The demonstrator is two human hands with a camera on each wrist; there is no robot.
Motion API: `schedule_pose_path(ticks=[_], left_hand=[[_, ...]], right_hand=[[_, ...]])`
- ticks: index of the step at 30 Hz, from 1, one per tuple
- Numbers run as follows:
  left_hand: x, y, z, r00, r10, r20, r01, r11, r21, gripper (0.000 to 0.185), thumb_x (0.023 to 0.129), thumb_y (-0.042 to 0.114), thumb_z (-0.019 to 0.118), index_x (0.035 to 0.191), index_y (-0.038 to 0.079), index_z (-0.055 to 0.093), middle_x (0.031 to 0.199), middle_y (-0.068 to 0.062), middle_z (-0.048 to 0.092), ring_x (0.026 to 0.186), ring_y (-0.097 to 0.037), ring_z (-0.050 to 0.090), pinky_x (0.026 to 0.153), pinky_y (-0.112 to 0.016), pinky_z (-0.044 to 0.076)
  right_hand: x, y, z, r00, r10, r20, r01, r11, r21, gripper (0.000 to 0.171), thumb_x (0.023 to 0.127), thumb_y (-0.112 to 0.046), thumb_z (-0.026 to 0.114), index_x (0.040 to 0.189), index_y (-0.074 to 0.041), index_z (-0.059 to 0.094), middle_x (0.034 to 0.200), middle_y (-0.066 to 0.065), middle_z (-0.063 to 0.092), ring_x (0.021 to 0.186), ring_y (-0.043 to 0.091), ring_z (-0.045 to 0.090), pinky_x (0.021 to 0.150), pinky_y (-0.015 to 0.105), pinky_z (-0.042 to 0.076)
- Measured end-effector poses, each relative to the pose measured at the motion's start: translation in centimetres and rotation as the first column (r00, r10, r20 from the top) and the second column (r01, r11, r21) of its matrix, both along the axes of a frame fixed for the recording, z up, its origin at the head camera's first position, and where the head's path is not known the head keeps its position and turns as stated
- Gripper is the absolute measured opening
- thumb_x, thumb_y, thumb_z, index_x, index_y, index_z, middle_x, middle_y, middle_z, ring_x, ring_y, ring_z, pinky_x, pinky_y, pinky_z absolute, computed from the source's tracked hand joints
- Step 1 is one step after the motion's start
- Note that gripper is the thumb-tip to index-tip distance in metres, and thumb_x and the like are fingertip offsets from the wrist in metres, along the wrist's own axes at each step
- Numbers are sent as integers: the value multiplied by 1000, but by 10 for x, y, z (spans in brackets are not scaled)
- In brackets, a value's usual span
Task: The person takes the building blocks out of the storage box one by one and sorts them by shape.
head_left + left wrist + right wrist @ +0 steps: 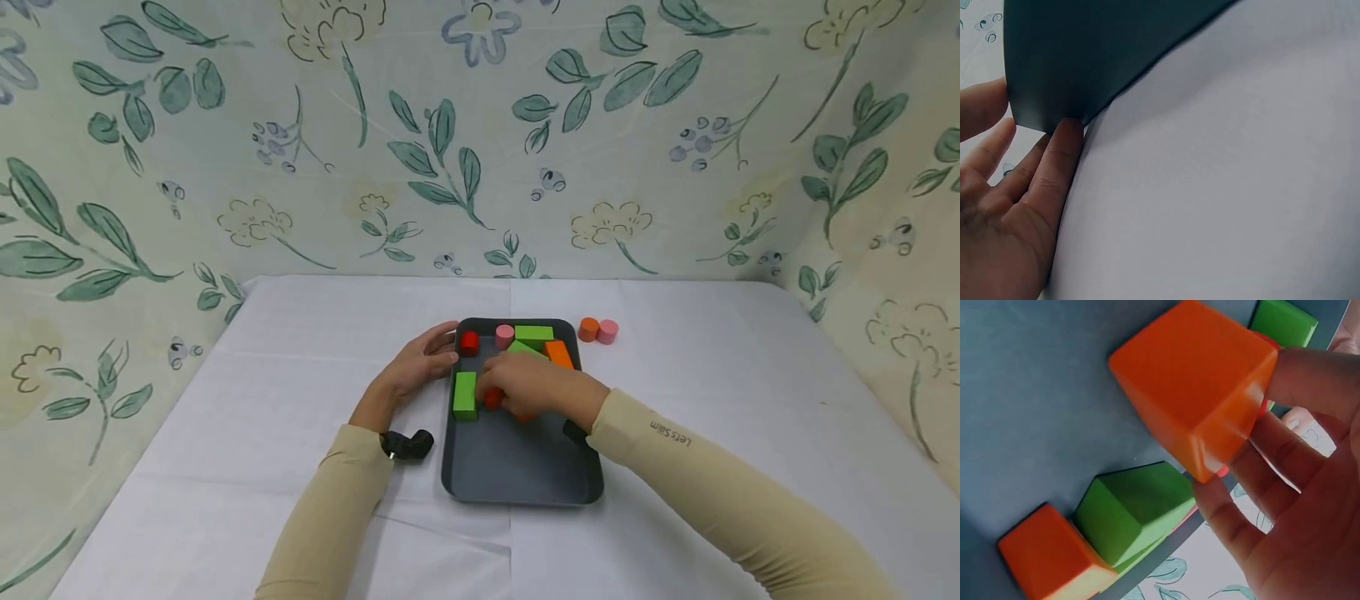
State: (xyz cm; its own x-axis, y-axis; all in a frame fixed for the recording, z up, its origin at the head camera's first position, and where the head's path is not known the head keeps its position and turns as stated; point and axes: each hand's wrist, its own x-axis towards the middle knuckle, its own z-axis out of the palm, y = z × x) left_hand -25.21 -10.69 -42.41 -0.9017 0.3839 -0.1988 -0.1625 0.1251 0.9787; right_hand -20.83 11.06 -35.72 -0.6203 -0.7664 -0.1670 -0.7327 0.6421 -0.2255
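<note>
Over the middle of the dark grey tray [517, 475], the right hand [536, 385] is curled round an orange block [1194, 384], thumb on one face and fingertips under the opposite edge, so the block is pinched and tipped on a corner rather than lying flat; in the head view the block is almost wholly hidden beneath that hand, with only a sliver of orange showing under it. At the tray's left edge, the left hand [420, 362] lies with its fingers straight and relaxed, holding nothing; its fingertips [1066, 134] touch the tray's rim, seemingly to steady the tray against sliding while the other hand works. On the tray, just left of the right hand, a long green block [464, 395] lies flat with a small red piece [492, 398] beside it; toward the tray's far edge sit a red cylinder [469, 342], a pink cylinder [505, 335], a green block [534, 334] and an orange wedge [558, 353], packed close together. Off the tray, just beyond its far right corner, an orange cylinder [588, 329] and a second pink cylinder [607, 332] stand touching on the desk [750, 400], which is draped in white cloth; floral fabric walls [480, 150] rise behind and to both sides.
</note>
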Motion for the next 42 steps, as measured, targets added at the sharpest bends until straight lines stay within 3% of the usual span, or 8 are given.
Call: schedule_pose_path(ticks=[10,19,27,31,33,38,40,42], left_hand=[[1,1,1,1000,6,1,-6,1000,-2,65,97,7,58,155,24,34,163,-10,30,149,-28,35,117,-49,38],[4,1,2,1000,11,-8,-11,1000,-18,63,97,7,56,154,26,35,163,-9,31,149,-28,36,117,-49,38],[3,1,1,1000,2,-9,-2,1000,-10,63,97,7,56,154,24,34,163,-10,31,149,-29,36,117,-50,38],[3,1,2,1000,-3,-14,3,1000,-16,63,98,7,56,155,24,34,163,-11,31,149,-29,36,117,-49,38],[3,1,2,1000,-2,-14,2,1000,-16,63,98,7,56,155,24,33,163,-11,31,148,-29,36,117,-49,39],[3,0,1,1000,-3,-20,3,1000,-22,64,98,6,55,156,22,32,163,-12,31,148,-31,37,116,-50,39],[3,0,1,1000,-2,-19,1,1000,-23,64,98,6,55,156,22,32,163,-12,31,148,-30,37,116,-50,39],[2,1,1,1000,5,-11,-6,1000,-22,63,98,7,56,155,23,33,163,-11,31,148,-30,37,116,-49,39]], right_hand=[[0,4,-2,1000,21,24,-20,999,-40,30,87,-2,66,114,-13,73,119,8,68,101,23,60,98,39,53],[-4,14,-7,997,-27,69,41,976,-215,28,92,-11,66,120,-11,66,123,4,67,108,19,59,104,39,51],[-7,19,2,996,-49,69,66,960,-273,34,92,-20,70,125,-14,67,118,-1,69,106,16,60,99,38,54],[-7,21,6,990,-97,101,122,949,-290,38,91,-26,72,128,-17,67,119,-3,70,105,18,60,99,39,54],[-7,22,7,986,-124,107,151,941,-304,38,91,-27,72,127,-19,67,120,-3,70,116,22,60,103,42,52],[-7,26,12,981,-163,104,190,912,-363,35,90,-25,73,123,-18,66,111,-2,68,110,22,62,96,37,56],[-7,29,15,978,-177,109,206,900,-383,35,90,-23,74,123,-16,65,107,-1,66,96,18,60,87,32,57],[-6,33,18,975,-190,113,220,891,-398,37,90,-20,74,125,-14,63,109,0,67,94,17,61,85,31,58]])
